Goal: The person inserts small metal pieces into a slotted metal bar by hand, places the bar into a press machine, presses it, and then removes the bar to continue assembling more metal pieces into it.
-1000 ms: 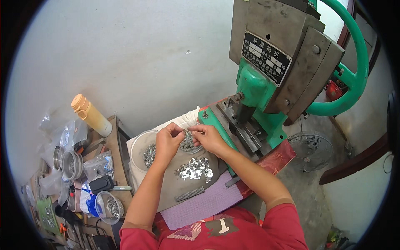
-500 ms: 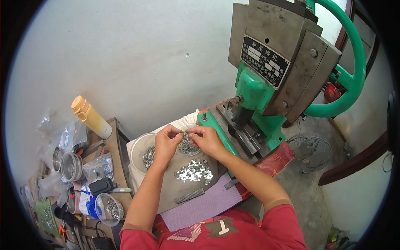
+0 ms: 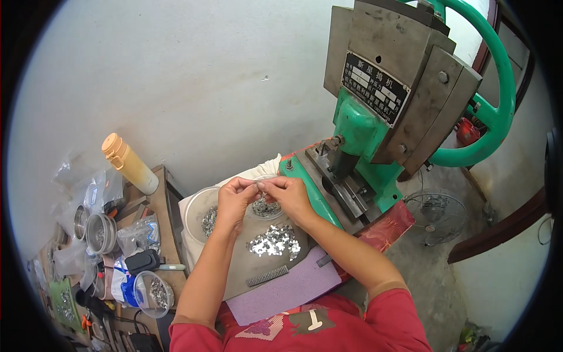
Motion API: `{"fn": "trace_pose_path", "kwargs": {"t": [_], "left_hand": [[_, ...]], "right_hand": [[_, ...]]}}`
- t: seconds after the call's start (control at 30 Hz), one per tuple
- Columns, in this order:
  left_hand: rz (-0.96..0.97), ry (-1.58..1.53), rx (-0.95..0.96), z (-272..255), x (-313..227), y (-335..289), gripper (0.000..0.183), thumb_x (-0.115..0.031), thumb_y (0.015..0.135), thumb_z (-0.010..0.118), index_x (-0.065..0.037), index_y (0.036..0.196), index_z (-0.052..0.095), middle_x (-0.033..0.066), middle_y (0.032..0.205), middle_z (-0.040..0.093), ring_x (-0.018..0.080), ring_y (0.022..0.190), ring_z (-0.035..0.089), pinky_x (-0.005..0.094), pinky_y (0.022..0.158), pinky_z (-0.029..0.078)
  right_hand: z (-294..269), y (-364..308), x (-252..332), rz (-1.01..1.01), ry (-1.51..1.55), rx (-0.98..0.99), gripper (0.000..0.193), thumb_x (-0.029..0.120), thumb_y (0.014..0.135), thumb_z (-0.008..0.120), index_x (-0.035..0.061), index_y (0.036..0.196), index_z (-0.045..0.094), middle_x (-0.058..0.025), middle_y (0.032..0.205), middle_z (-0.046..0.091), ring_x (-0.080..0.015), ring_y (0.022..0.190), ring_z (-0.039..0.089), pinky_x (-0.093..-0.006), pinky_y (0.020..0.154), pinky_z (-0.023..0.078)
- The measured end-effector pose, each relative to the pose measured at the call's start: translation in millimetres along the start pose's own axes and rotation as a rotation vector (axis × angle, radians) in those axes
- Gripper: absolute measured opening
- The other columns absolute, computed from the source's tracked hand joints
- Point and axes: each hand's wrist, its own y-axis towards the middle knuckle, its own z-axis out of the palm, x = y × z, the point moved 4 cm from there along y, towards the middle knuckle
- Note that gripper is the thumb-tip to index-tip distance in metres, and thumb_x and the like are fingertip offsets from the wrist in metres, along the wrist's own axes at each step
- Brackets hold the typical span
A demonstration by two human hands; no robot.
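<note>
The fingers (image 3: pixel 244 183) of the left hand (image 3: pixel 231 205) and right hand (image 3: pixel 291 198) pinch close together at mid-frame, tips nearly meeting; from my remote seat I cannot tell whether they are clamped on a piece, since the tips would hide it. Just below them in the picture, small metal pieces (image 3: pixel 265 208) fill a round tub (image 3: pixel 268 218) whose upper part the hands cover. To the left, I see a second tub (image 3: pixel 195 206), partly hidden by the left hand. A loose pile (image 3: pixel 274 242) glares lower down, between the forearms, above a ribbed metal strip (image 3: pixel 267 276). At upper right, the frame crops a green press (image 3: pixel 355 120); at left, a bottle (image 3: pixel 132 167) stands on a cluttered tabletop (image 3: pixel 169 237).
</note>
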Motion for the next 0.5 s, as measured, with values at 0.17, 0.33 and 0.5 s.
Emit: {"fn": "trace_pose_path", "kwargs": {"t": [0.17,0.33,0.5], "left_hand": [[0.010,-0.097,0.021,5,-5,-4,0.009,0.002,0.092,0.067,0.004,0.101,0.068,0.0087,0.093,0.072,0.0111,0.080,0.068,0.0229,0.074,0.058],[0.064,0.022,0.032,1,-4,-9,0.013,0.001,0.092,0.067,0.006,0.104,0.069,0.0092,0.093,0.072,0.0114,0.079,0.069,0.0233,0.074,0.058],[0.069,0.154,0.034,0,5,-6,0.017,0.000,0.091,0.067,0.008,0.106,0.071,0.0101,0.092,0.074,0.0118,0.081,0.069,0.0241,0.075,0.057]], "right_hand": [[0,3,-3,0.166,0.267,-0.047,0.022,0.021,0.092,0.076,0.0013,0.102,0.077,-0.0001,0.080,0.070,-0.0057,0.067,0.061,-0.0214,0.063,0.053],[-2,3,-2,0.162,0.185,-0.010,0.021,0.021,0.092,0.076,0.0010,0.097,0.077,0.0007,0.077,0.069,-0.0058,0.065,0.059,-0.0203,0.061,0.050],[-9,5,-3,0.181,0.110,-0.019,0.019,0.020,0.092,0.076,0.0014,0.094,0.076,0.0005,0.075,0.068,-0.0060,0.065,0.060,-0.0206,0.060,0.048]]}}
